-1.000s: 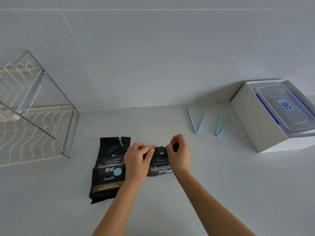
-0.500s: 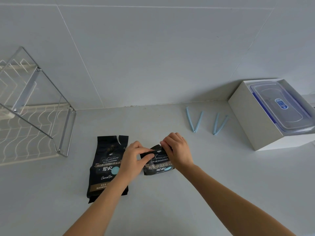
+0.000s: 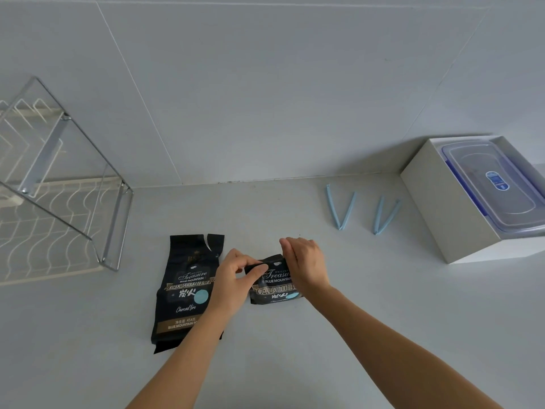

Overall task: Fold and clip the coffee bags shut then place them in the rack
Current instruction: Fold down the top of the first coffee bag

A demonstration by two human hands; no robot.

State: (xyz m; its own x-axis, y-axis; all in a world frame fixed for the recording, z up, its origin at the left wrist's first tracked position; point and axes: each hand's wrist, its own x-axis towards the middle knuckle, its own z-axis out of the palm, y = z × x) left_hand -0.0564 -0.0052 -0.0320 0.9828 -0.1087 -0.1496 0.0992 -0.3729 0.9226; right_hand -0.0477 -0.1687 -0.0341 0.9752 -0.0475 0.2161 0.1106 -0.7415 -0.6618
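Folded bag (image 3: 275,283): small black coffee bag lying flat on the grey counter (image 3: 354,320), between the two hands, just right of the second bag; its top is rolled down toward the label.
Second bag (image 3: 188,287): longer black coffee bag, flat, top torn open and unfolded; the left forearm crosses its lower right corner.
Handling: laminated film, judged light, thin and somewhat springy, likely to unroll if released; smooth surface may slip on the counter. Best held at the two ends of the fold, pinched flat.
Left hand (image 3: 230,286): palm down, thumb and forefinger closed in a pinch on the left end of the fold; other fingers curled.
Right hand (image 3: 306,267): arched over the bag's upper right corner, fingers bent and pressing down on the fold; whether the thumb is under the film cannot be told, since the hand hides it.
Clips (image 3: 340,209): two pale blue clips, splayed open, lying well to the right near the white box (image 3: 436,208), untouched.
Rack (image 3: 67,202): wire rack at far left, no bag in it.
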